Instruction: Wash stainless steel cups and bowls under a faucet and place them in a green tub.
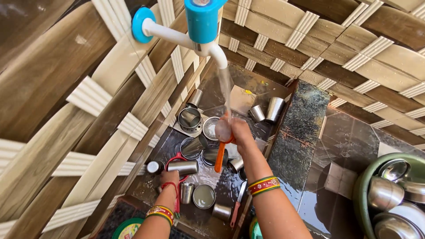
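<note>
Head view, right hand (241, 130) gripping orange-handled strainer (222, 132) under blue-capped tap (202, 22), left hand (170, 178) clasping steel tumbler (182, 167), round green-rimmed yellow label (127, 229) bottom left

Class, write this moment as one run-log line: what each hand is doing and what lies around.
right hand: holds orange-handled strainer under running tap | left hand: on steel tumbler | around: steel cups, green tub

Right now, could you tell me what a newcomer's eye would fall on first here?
Probably the blue and white tap at the top, pouring water onto the orange-handled strainer in the right hand at the centre. Steel tumblers lie scattered on the wet floor below, the left hand among them.
</note>
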